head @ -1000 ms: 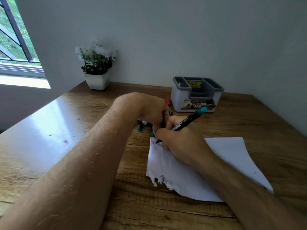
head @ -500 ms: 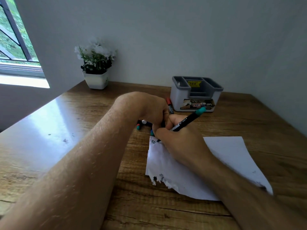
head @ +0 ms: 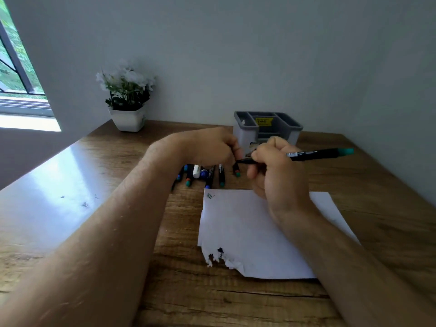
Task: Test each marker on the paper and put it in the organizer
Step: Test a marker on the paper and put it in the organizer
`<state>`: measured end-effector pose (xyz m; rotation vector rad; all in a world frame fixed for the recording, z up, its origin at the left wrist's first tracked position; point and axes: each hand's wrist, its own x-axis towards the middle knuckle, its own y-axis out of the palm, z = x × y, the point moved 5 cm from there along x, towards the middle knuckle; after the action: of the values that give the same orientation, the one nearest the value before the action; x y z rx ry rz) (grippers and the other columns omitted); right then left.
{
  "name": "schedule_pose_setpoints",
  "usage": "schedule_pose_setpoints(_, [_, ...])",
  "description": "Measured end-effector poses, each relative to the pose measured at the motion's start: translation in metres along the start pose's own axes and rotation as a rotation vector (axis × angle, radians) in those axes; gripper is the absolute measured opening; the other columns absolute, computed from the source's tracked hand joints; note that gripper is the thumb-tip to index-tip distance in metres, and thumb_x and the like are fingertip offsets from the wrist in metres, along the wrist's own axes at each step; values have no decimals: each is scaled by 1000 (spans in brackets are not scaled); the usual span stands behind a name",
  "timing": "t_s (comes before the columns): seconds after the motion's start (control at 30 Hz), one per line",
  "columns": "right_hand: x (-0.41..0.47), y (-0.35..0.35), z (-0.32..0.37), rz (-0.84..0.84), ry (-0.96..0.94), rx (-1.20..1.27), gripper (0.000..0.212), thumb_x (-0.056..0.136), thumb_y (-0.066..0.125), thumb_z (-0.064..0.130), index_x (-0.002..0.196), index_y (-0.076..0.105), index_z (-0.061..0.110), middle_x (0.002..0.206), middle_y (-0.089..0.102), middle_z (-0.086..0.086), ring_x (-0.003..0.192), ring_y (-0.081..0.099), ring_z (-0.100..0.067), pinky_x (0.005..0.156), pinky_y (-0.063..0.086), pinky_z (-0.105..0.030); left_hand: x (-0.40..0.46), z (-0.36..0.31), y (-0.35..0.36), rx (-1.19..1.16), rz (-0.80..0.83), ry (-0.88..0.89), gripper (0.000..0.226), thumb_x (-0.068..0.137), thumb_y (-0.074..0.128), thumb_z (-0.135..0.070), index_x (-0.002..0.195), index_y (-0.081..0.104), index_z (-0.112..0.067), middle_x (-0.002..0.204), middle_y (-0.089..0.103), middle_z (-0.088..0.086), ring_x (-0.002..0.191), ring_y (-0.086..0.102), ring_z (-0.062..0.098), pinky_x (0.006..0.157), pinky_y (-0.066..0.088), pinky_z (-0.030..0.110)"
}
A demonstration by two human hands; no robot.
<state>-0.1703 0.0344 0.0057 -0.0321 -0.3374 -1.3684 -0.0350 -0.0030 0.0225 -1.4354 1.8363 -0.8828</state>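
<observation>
Marker (head: 316,154), black with teal end, lay level above the paper's (head: 250,232) far edge, gripped by curled right hand (head: 276,178), left hand (head: 212,147) pinching its tip end, organizer (head: 290,131) near the desk's (head: 377,208) back edge.

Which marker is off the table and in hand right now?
The black marker with the teal end, gripped by the right hand above the paper. The other markers lie on the table.

My right hand (head: 276,175) grips a black marker (head: 316,154), its teal end pointing to 3 o'clock, above the paper (head: 247,232). My left hand (head: 212,147) is curled at the marker's tip end. Loose markers (head: 205,173) lie at the paper's 11 o'clock, the grey organizer (head: 283,125) at 12.
</observation>
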Motion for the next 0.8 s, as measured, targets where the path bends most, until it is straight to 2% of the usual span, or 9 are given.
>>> schedule_pose_setpoints(0.13, [10, -8, 9, -50, -28, 29, 29, 83, 50, 0, 60, 41, 14, 52, 50, -11, 31, 27, -9, 36, 20, -15, 9, -1, 3, -375, -90, 46, 33, 89, 35, 5, 91, 63, -12, 70, 56, 3, 55, 43, 12, 49, 35, 25])
schedule_pose_setpoints(0.23, [27, -9, 20, -40, -21, 66, 17, 81, 51, 7, 68, 43, 11, 50, 49, -8, 30, 27, -9, 35, 20, -15, 14, -4, 3, -612, -166, 102, 35, 95, 30, 5, 102, 62, -9, 74, 56, 5, 58, 45, 13, 53, 39, 26])
schedule_pose_setpoints(0.37, [51, -6, 46, -76, -124, 39, 20, 84, 51, 7, 67, 42, 13, 53, 50, -9, 33, 30, -11, 37, 22, -19, 24, -6, -11, -1136, -258, 111, 30, 99, 31, 4, 102, 56, -11, 80, 58, 7, 63, 55, 14, 64, 50, 30])
schedule_pose_setpoints(0.47, [60, -8, 47, -136, -181, 66, 25, 85, 51, 5, 64, 40, 14, 53, 50, -11, 35, 32, -13, 37, 23, -19, 32, -4, -15, -1474, -279, 152, 22, 101, 36, 2, 107, 53, -12, 90, 69, 9, 78, 67, 20, 78, 56, 39])
schedule_pose_setpoints(0.57, [61, -16, 24, -185, -164, 59, 23, 89, 51, 6, 68, 43, 13, 54, 54, -9, 37, 38, -15, 36, 28, -21, 34, 4, -3, -1500, -294, 183, 23, 102, 41, -1, 117, 53, -12, 113, 71, 10, 99, 65, 22, 90, 54, 39])
schedule_pose_setpoints(0.63, [60, -21, 14, -214, -154, 33, 20, 91, 52, 8, 72, 46, 12, 55, 59, -7, 38, 45, -15, 36, 34, -21, 35, 7, 4, -1474, -314, 182, 24, 102, 41, -3, 119, 55, -11, 121, 69, 10, 108, 62, 24, 95, 52, 37])
schedule_pose_setpoints(0.7, [61, -24, 12, -245, -163, 26, 15, 92, 53, 8, 77, 49, 11, 59, 62, -7, 41, 52, -16, 37, 39, -22, 35, 10, 5, -1503, -359, 183, 23, 102, 42, -4, 118, 58, -10, 121, 69, 10, 107, 64, 21, 90, 52, 32])
schedule_pose_setpoints(0.8, [65, -27, 14, -269, -197, 41, 10, 90, 55, 6, 81, 53, 9, 67, 67, -12, 50, 63, -20, 41, 49, -26, 34, 10, 2, -1552, -398, 177, 22, 101, 45, -5, 116, 60, -9, 114, 71, 9, 94, 67, 14, 82, 54, 23])
